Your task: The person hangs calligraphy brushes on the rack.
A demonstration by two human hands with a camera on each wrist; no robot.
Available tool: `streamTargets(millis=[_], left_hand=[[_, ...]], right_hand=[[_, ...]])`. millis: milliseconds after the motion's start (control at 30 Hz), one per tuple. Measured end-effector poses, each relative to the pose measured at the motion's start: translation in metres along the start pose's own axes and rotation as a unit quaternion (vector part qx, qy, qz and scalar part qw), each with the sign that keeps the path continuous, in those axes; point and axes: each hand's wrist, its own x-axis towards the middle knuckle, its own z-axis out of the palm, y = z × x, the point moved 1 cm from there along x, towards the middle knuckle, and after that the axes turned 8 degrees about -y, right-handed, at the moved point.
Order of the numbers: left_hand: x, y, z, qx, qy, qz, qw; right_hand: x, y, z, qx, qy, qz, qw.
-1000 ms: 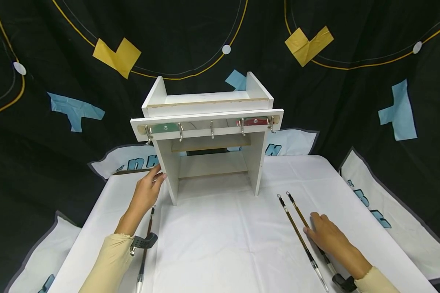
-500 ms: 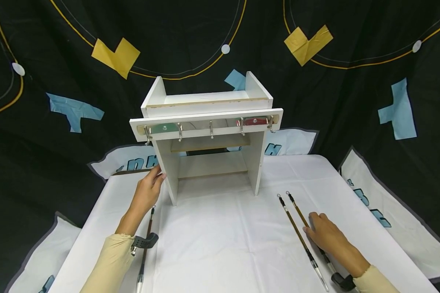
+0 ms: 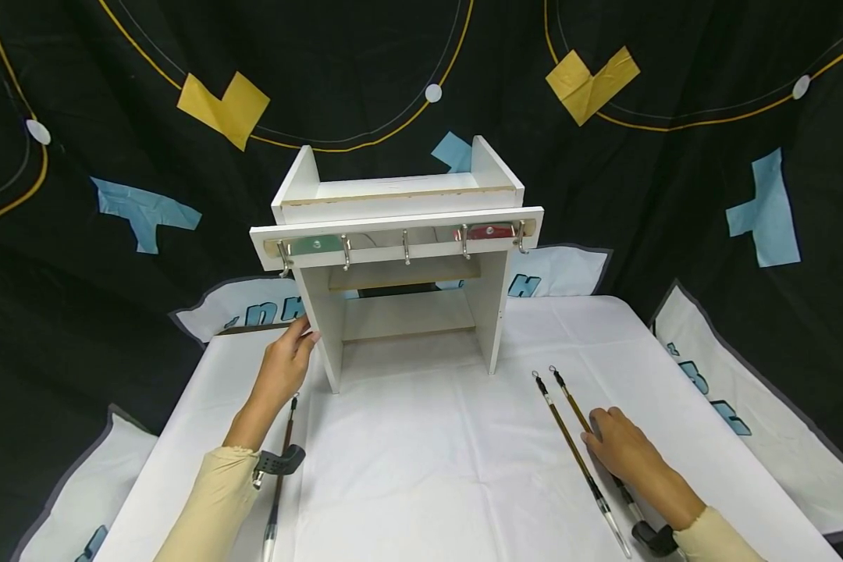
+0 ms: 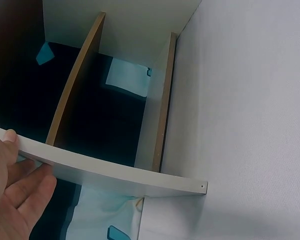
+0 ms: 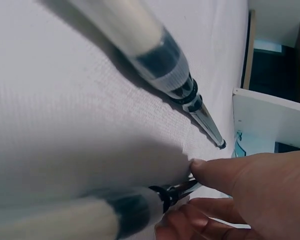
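Head view, left to right: at 7 o'clock we have the left calligraphy brush on the white tablecloth, loop end toward 12. At 8, the left hand touches the left side panel, thumb on its front edge, fingers loosely extended along the outer face. We see the white shelf unit upright at centre, five-hook rail across its front toward 12. Between 4 and 5, the middle calligraphy brush, loop toward 11. At 4, the right hand pinches the right calligraphy brush between thumb and curled fingers.
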Motion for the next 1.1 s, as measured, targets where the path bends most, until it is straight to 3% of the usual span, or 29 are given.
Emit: streamTargets(millis=[433, 833, 1100], left_hand=[[0.000, 0.004, 0.001, 0.017, 0.002, -0.013, 0.9998], [0.001, 0.004, 0.001, 0.016, 0.001, -0.014, 0.9998], [0.000, 0.004, 0.001, 0.018, 0.000, -0.013, 0.9998]], right_hand=[[0.002, -0.010, 0.006, -0.017, 0.030, -0.013, 0.9993], [0.002, -0.008, 0.005, -0.014, 0.035, -0.013, 0.9992], [0.004, -0.009, -0.006, 0.003, 0.027, 0.003, 0.9996]])
